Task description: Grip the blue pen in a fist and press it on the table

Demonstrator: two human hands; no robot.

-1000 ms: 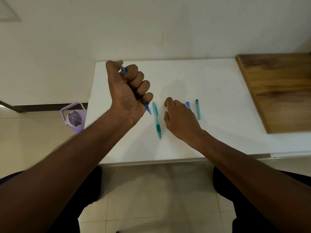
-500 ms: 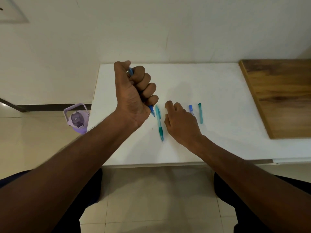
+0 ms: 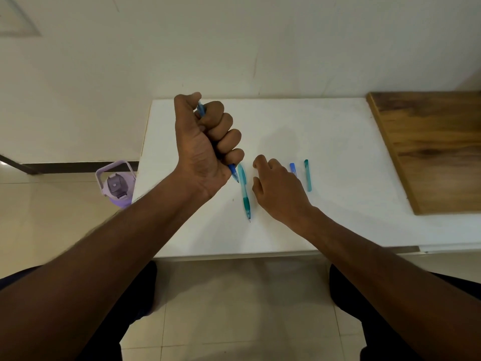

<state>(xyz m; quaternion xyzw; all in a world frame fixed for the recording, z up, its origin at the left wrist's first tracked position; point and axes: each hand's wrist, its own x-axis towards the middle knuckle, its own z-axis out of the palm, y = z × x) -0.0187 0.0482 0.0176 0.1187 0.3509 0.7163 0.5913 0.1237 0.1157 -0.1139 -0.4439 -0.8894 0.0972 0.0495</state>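
A blue pen [image 3: 233,172] is held tight in the left hand [image 3: 205,144], with all the fingers curled round it in a fist. The pen's tip sticks out below the fist and its top end shows by the thumb. The fist is held up over the white table [image 3: 338,142]. A green pen [image 3: 244,190] is lying flat on the table, just beside the blue pen's tip. The right hand [image 3: 279,190] is rested on the table next to the green pen, with its fingers loosely bent and nothing held. A blue cap [image 3: 293,169] is partly hidden behind this hand. A green cap [image 3: 307,175] is laid just beyond it. A purple bottle [image 3: 115,185] is stood on the floor.
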